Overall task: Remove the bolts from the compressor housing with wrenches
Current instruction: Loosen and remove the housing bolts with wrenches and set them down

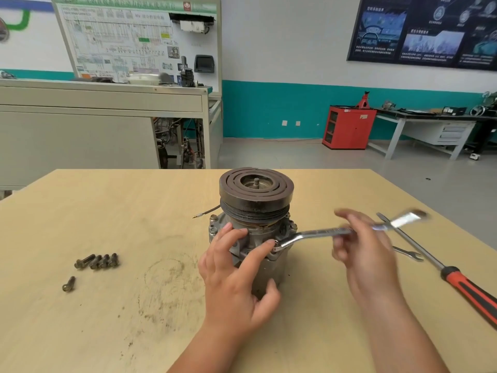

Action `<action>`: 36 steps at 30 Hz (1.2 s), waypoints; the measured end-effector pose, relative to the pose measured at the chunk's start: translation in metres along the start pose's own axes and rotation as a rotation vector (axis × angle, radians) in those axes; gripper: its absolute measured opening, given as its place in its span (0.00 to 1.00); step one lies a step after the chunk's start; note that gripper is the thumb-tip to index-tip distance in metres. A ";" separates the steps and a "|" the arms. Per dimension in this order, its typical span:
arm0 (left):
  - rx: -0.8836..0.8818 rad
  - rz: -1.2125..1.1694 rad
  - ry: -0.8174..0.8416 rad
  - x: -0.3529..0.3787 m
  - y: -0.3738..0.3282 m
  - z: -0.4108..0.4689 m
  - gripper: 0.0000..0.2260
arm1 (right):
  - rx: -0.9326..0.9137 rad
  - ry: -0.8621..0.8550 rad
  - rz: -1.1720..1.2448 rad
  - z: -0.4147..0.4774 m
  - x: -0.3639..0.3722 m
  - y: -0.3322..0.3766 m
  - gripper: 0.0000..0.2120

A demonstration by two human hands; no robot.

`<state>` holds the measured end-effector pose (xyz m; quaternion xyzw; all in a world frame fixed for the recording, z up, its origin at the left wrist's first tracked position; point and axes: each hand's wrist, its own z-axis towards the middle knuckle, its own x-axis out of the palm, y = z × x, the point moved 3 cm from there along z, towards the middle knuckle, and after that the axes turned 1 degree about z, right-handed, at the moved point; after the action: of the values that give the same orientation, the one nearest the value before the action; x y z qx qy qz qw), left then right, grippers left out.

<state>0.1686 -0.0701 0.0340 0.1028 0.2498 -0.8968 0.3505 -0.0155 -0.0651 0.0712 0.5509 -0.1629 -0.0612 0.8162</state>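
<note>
The compressor (255, 200) stands upright mid-table, its dark pulley on top and grey housing below. My left hand (236, 267) rests on the housing's near side, fingers spread over the flange, index fingertip beside the wrench's ring end. A silver wrench (317, 234) sits on a bolt at the housing's right front and sticks out to the right. My right hand (360, 249), blurred by motion, grips its handle. Other bolt heads (213, 218) show on the flange. Several removed bolts (96, 261) lie at the left, one more bolt (68, 284) below them.
A red-handled screwdriver (457, 278) lies diagonally at the right, and a second small wrench (408, 254) lies beneath my right hand's far side. A thin black wire (207, 211) trails left of the compressor. The wooden table (134, 319) ends at the far side.
</note>
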 end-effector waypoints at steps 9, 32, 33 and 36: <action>0.012 -0.003 0.000 -0.003 0.000 0.001 0.27 | 0.272 0.020 0.537 0.035 0.001 -0.011 0.13; 0.064 0.115 -0.032 0.002 0.001 -0.001 0.22 | -0.046 0.093 0.105 -0.069 0.013 0.021 0.23; 0.057 0.100 -0.033 0.002 0.001 -0.001 0.21 | -0.043 0.081 0.123 -0.062 0.010 0.019 0.23; 0.055 0.074 -0.029 0.001 0.000 0.000 0.20 | 0.016 -0.058 0.116 -0.019 0.007 0.003 0.09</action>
<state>0.1681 -0.0703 0.0337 0.1085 0.2160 -0.8911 0.3840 -0.0028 -0.0493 0.0686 0.5450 -0.2185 -0.0286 0.8090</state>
